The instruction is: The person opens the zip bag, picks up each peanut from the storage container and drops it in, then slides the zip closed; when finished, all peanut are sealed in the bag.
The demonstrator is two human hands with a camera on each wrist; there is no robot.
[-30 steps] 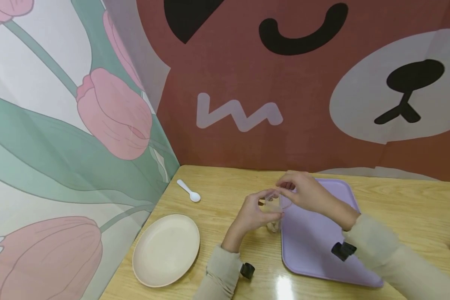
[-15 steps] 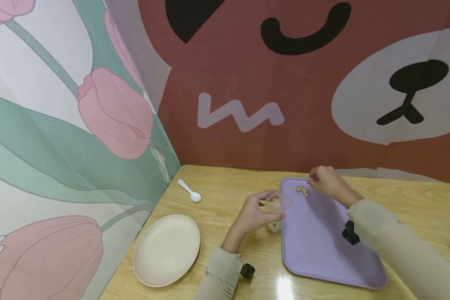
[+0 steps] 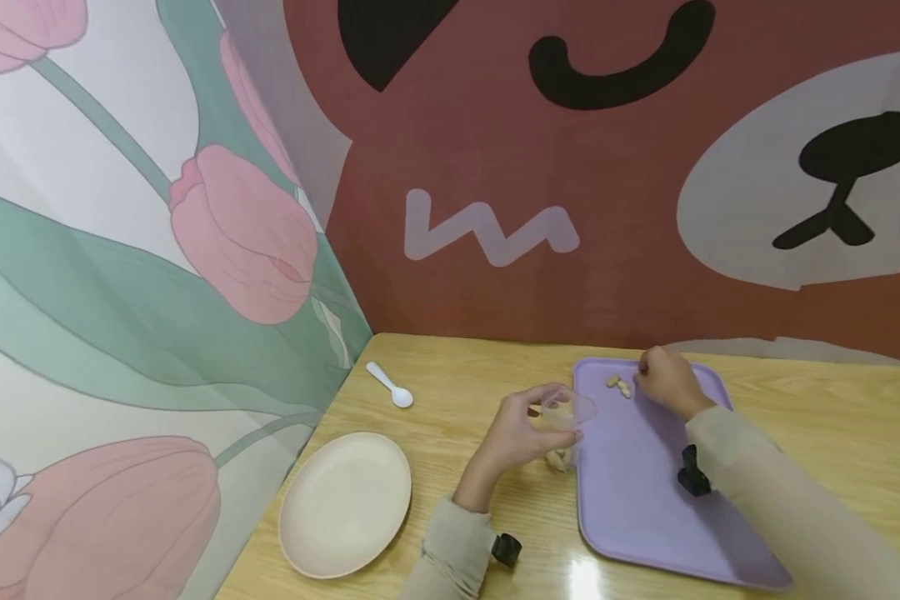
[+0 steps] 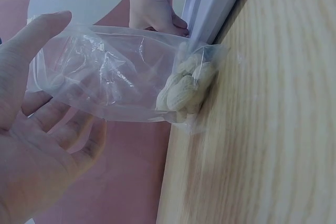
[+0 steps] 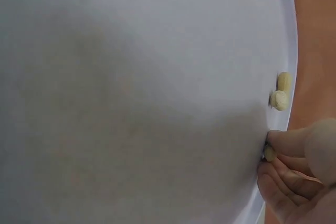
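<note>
My left hand (image 3: 521, 429) grips the open top of a clear plastic bag (image 4: 115, 72), keeping its mouth spread. Unshelled peanuts (image 4: 184, 90) fill the bag's bottom, which rests on the table beside the tray's left edge. Over the far part of the purple tray (image 3: 637, 492), my right hand (image 3: 667, 383) pinches a single peanut (image 5: 270, 153) between thumb and fingers, low at the tray surface. Two more peanuts (image 3: 621, 387) lie on the tray just left of that hand; in the right wrist view these loose peanuts (image 5: 280, 95) sit near the tray rim.
An oval cream plate (image 3: 345, 504) stands on the wooden table (image 3: 450, 375) at the left. Behind it lies a white spoon (image 3: 390, 385). A printed cloth wall (image 3: 457, 300) closes off the table's back edge.
My right hand has moved from the bag's mouth to the tray's far part, right of the two loose peanuts, and dipped slightly. My left hand keeps holding the bag in place.
</note>
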